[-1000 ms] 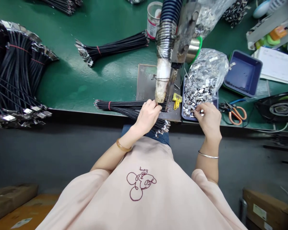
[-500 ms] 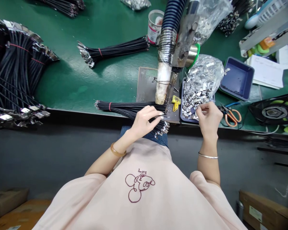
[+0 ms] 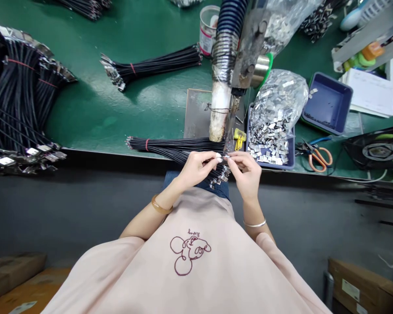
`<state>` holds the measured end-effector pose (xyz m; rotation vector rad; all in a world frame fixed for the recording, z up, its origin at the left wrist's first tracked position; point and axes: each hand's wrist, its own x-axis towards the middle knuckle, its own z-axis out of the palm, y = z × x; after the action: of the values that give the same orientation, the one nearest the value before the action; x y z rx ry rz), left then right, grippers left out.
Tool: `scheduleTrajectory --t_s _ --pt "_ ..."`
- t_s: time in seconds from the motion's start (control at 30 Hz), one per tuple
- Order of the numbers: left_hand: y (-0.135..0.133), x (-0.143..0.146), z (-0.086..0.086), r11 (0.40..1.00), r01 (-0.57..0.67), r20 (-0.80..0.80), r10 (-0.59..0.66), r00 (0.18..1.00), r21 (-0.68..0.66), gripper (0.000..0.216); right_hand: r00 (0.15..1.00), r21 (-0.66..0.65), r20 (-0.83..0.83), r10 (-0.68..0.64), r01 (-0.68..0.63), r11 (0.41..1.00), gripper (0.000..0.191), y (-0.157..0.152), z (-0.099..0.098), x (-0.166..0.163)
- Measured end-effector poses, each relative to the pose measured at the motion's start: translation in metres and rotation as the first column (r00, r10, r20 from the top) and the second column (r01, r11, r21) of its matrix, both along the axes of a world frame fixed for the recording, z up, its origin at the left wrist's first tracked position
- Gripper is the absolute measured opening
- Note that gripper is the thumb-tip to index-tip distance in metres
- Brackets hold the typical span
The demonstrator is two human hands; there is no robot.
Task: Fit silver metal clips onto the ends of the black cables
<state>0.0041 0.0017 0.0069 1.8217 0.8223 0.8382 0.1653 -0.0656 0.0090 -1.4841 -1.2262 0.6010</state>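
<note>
My left hand (image 3: 198,168) pinches the end of one black cable from the bundle of black cables (image 3: 173,146) lying across the table's front edge. My right hand (image 3: 245,172) has come up against it, fingertips pinched on a small metal shell, too small to see clearly, right at the cable's tip. Both hands meet just below the soldering fixture (image 3: 231,65) with its ribbed hose. A blue tray of metal shells (image 3: 271,144) lies to the right of my hands.
Another tied cable bundle (image 3: 150,67) lies further back, and a big heap of finished cables (image 3: 16,100) fills the left. A clear bag of shells (image 3: 280,100), an empty blue tray (image 3: 327,104), orange-handled scissors (image 3: 317,157), a fan (image 3: 380,150) and a tin (image 3: 208,26) stand around.
My right hand left the tray of metal shells and moved left to meet my left hand at the cable's end. My left hand drew slightly toward me.
</note>
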Motion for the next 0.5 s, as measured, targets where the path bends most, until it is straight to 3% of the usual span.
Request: scheduleTrajectory --t_s 0.13,0.27,0.5 --pt "0.0002 0.0002 0.0013 1.000 0.010 -0.008 -0.010 1.000 -0.008 0.028 0.986 -0.042 -0.154 0.058 -0.065 0.997 0.011 0.0050 -0.0112 -0.0028" --pt "-0.0001 0.0011 -0.0025 1.000 0.015 -0.009 -0.015 1.000 0.011 0.020 0.984 -0.038 -0.167 0.055 -0.062 0.997 0.009 0.0051 -0.0118 -0.0028" --pt "0.0021 0.0001 -0.0011 0.996 0.079 -0.066 -0.076 0.995 0.038 0.023 0.990 0.058 0.141 0.016 -0.024 0.998 0.006 -0.0001 -0.0046 -0.0071"
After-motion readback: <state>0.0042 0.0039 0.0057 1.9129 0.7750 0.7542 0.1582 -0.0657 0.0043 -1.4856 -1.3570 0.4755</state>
